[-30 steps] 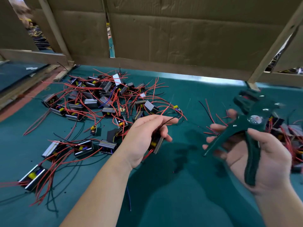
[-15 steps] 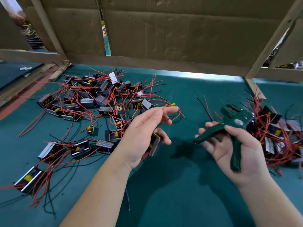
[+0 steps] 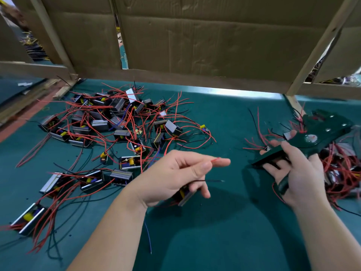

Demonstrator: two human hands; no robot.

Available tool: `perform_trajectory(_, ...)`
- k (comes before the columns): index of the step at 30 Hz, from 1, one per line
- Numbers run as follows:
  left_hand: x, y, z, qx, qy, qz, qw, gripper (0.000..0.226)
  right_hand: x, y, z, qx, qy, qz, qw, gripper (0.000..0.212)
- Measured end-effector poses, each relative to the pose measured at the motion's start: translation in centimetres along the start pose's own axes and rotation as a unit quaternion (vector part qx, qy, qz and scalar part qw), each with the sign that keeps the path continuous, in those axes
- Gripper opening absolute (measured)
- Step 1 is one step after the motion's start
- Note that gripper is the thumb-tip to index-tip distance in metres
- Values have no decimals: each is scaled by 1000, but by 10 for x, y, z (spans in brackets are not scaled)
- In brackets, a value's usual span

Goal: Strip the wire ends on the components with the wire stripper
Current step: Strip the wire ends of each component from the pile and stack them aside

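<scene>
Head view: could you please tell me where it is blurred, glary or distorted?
In the head view, the stripper and right hand are motion-blurred; the left hand is slightly soft; a bright glare strip lies on the mat under the cardboard; wide-angle distortion leans the posts outward.

Tabletop (image 3: 224, 227): plain teal green. Wire stripper (image 3: 320, 132): dark green, round white label w/ red mark, silver rivets. Parts (image 3: 121, 133) in pile: grey-silver cases, black sides, yellow & blue bits inside. Wires (image 3: 32, 151): mostly red, some black. Part (image 3: 185, 197) in left hand (image 3: 175, 177): black w/ yellow stripe, grey edge. Loose wire (image 3: 148, 237) near front: blue. Cardboard (image 3: 195, 40) at back: plain brown. Wood frame (image 3: 320, 45): pale tan. Strip (image 3: 23, 122) far left: reddish-brown.
</scene>
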State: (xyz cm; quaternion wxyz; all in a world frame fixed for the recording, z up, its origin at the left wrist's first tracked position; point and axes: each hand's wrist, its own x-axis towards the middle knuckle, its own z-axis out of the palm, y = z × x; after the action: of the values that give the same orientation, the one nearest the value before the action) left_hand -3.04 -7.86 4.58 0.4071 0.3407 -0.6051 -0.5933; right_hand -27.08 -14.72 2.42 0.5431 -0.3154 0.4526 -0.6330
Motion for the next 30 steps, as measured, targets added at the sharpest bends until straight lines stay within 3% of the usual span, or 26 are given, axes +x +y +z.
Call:
perform_trajectory(2,1,1,5,-46,-16,-2,999,28,-10,-9,3,46,-94,49,993,21)
perform_trajectory(6,5,-1,7,-47,81,-25,995,25,-37,-21,12,116,-299,185,929,59)
perform_trajectory(8,4,-1,5,-35,109,-38,993,21,-52,-17,20,111,-348,235,901,63)
perform_trajectory(14,2,1,-2,29,150,12,988,18,-68,5,37,32,-309,313,898,64)
perform_trajectory(18,5,1,-1,46,210,53,975,16,-71,11,39,19,-336,314,888,82)
perform_trajectory(22,5,0,-5,37,259,77,962,10,-73,16,38,59,-363,297,881,75)
perform_trajectory(27,1,7,-3,-63,157,97,981,13,-73,14,40,74,-357,287,886,74)
perform_trajectory(30,4,8,3,-79,166,52,982,21,-74,13,39,69,-363,281,886,71)
